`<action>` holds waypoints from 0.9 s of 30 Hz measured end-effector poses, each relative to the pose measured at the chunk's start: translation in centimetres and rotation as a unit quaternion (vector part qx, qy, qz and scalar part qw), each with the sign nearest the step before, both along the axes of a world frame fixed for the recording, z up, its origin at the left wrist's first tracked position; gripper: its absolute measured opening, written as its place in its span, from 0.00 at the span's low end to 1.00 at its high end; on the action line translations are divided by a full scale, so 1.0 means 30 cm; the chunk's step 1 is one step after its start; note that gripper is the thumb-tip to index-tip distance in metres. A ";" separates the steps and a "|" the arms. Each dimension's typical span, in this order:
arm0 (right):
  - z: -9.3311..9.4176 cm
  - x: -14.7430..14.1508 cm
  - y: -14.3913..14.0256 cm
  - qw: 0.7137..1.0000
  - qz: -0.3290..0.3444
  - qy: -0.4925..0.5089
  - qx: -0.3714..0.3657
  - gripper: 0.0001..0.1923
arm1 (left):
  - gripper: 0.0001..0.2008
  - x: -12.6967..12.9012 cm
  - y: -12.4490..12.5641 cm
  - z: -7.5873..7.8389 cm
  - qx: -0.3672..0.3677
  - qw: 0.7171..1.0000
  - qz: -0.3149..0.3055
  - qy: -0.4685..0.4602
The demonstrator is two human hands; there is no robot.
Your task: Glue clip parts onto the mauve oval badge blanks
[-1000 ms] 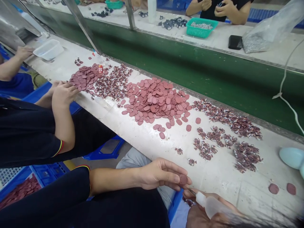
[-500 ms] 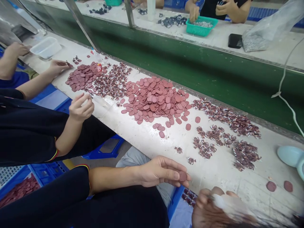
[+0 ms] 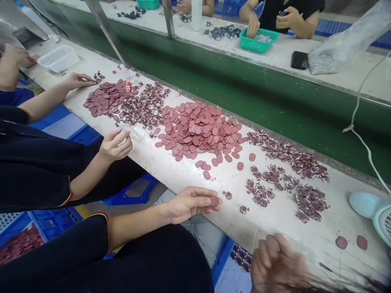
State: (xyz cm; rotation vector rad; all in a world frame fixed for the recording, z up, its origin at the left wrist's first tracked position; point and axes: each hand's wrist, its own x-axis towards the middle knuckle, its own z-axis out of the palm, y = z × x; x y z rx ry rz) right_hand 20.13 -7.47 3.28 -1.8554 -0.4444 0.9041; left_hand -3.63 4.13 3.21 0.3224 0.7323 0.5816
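In the lower middle of the head view, my left hand [image 3: 194,203] pinches a reddish-brown oval disc [image 3: 214,200] between thumb and fingers. My right hand [image 3: 276,262], smeared by motion at the lower right, has its fingers curled in; what they hold, if anything, is hidden. Past my left hand lie two small brown clustered pieces with pale bits, one [image 3: 227,195] near its fingertips and the other [image 3: 243,209] farther right. Two loose oval discs, one [image 3: 341,242] and another [image 3: 362,242], rest on the table to the right of my right hand.
A large heap of oval discs [image 3: 201,130] covers mid-table. Brown clustered pieces [image 3: 310,199] lie to the right, near a pale blue fan [image 3: 383,219]. A co-worker's hands [image 3: 116,144] are at the left. Across the green divider [image 3: 214,77] stands a green basket [image 3: 255,47].
My left hand has moved left and slightly up in view, still pinching the disc. My right hand has turned and curled; the disc and whitish blur at its fingers no longer show.
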 end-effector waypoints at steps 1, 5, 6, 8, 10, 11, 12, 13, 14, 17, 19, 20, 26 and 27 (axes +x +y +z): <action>-0.006 -0.020 0.028 0.999 0.000 -0.037 -0.028 0.26 | 0.22 -0.001 0.001 -0.001 0.000 1.000 0.001 -0.001; -0.045 -0.053 0.149 0.970 0.088 -0.199 -0.107 0.29 | 0.21 0.009 -0.012 0.000 -0.006 1.000 -0.013 -0.016; -0.053 -0.048 0.171 0.961 0.119 -0.226 -0.110 0.28 | 0.21 0.013 -0.017 0.001 -0.009 1.000 -0.017 -0.019; -0.061 -0.032 0.195 0.948 0.163 -0.251 -0.106 0.23 | 0.21 0.020 -0.028 0.002 -0.014 0.999 -0.022 -0.024; -0.056 -0.018 0.185 0.949 0.168 -0.244 -0.105 0.17 | 0.20 0.026 -0.038 0.001 -0.016 0.999 -0.024 -0.024; -0.050 -0.015 0.167 0.953 0.160 -0.234 -0.105 0.16 | 0.21 0.028 -0.043 -0.001 -0.015 0.999 -0.026 -0.025; -0.042 -0.016 0.143 0.959 0.149 -0.218 -0.102 0.16 | 0.21 0.031 -0.048 -0.004 -0.014 0.999 -0.029 -0.025; -0.034 -0.021 0.113 0.969 0.134 -0.189 -0.089 0.19 | 0.21 0.034 -0.053 -0.007 -0.012 0.999 -0.032 -0.026; -0.025 -0.030 0.080 0.980 0.116 -0.146 -0.067 0.23 | 0.20 0.037 -0.058 -0.011 -0.008 0.999 -0.036 -0.029; 0.003 -0.071 -0.011 0.999 0.044 -0.002 0.015 0.29 | 0.20 0.051 -0.072 -0.023 0.006 0.998 -0.050 -0.042; 0.020 -0.102 -0.049 0.998 0.014 0.044 0.046 0.21 | 0.21 0.061 -0.078 -0.024 0.021 0.997 -0.060 -0.046; 0.028 -0.116 -0.059 0.997 0.022 0.046 0.063 0.16 | 0.21 0.066 -0.079 -0.022 0.030 0.996 -0.064 -0.046; 0.061 -0.152 -0.046 0.982 0.111 0.011 0.153 0.12 | 0.20 0.077 -0.068 0.004 0.073 0.992 -0.093 -0.052; 0.064 -0.154 -0.040 0.984 0.108 0.016 0.138 0.12 | 0.20 0.076 -0.066 0.006 0.077 0.991 -0.098 -0.055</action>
